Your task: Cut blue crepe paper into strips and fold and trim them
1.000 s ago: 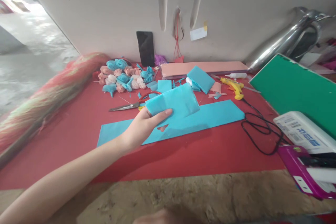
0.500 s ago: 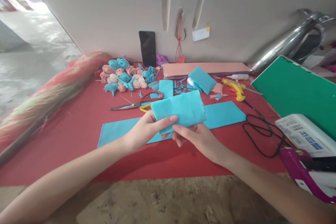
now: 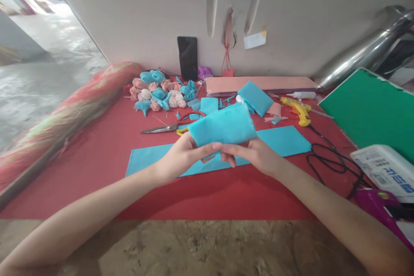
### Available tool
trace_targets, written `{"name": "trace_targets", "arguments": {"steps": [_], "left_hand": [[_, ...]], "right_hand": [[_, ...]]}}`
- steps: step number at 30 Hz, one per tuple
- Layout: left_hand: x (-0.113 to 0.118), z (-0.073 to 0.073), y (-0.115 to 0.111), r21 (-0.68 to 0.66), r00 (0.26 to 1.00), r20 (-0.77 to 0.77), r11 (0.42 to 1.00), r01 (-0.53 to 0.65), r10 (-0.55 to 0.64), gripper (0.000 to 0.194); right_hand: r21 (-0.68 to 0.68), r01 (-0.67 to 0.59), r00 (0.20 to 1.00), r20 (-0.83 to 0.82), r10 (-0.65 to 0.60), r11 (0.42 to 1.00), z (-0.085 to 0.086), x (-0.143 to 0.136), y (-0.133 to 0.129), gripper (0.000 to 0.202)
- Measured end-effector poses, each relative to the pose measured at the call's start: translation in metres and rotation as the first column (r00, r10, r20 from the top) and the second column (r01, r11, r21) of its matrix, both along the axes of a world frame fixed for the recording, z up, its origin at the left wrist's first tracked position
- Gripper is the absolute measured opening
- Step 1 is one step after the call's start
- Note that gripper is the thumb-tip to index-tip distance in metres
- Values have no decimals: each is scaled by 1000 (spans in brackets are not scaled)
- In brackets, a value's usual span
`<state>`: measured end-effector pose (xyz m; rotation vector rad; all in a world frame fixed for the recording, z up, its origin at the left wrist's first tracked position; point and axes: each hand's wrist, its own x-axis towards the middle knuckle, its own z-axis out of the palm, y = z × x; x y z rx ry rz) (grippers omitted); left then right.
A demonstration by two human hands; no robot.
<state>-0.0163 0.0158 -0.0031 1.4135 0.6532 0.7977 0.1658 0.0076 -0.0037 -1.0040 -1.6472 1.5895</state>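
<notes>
A folded piece of blue crepe paper (image 3: 223, 126) is held up over the red surface. My left hand (image 3: 190, 152) grips its lower left part, thumb along the front edge and fingers behind. From the right, my right hand (image 3: 249, 152) pinches the lower edge; the two thumb tips meet near the middle. Some fingers are hidden behind the paper. Beneath both hands lies a long blue crepe paper strip (image 3: 155, 157). Just beyond my left hand, scissors (image 3: 168, 128) with red and yellow handles rest beside a small blue paper piece (image 3: 209, 105).
Blue, pink and white paper roses (image 3: 158, 93) are heaped at the back left, near a leaning phone (image 3: 188, 58). A folded blue paper stack (image 3: 255, 98) and a yellow glue gun (image 3: 299, 110) with a black cord lie right. A green board (image 3: 371, 108) leans at far right.
The crepe paper has tilted, its top edge now rising more toward the right. My right hand has moved up along its lower edge, and the thumbs now meet. The view has shifted slightly.
</notes>
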Motion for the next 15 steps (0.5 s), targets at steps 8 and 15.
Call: {"name": "trace_targets", "arguments": {"steps": [8,15], "left_hand": [[-3,-8,7,-59,995,-15,993,-99,99,24],[0,-7,6,-122,998,-46,992,-40,34,17]], "right_hand": [[41,151,988,-48,-149,988,4,36,27,33],[1,-64,990,122,63,998,3,28,22,29]]}}
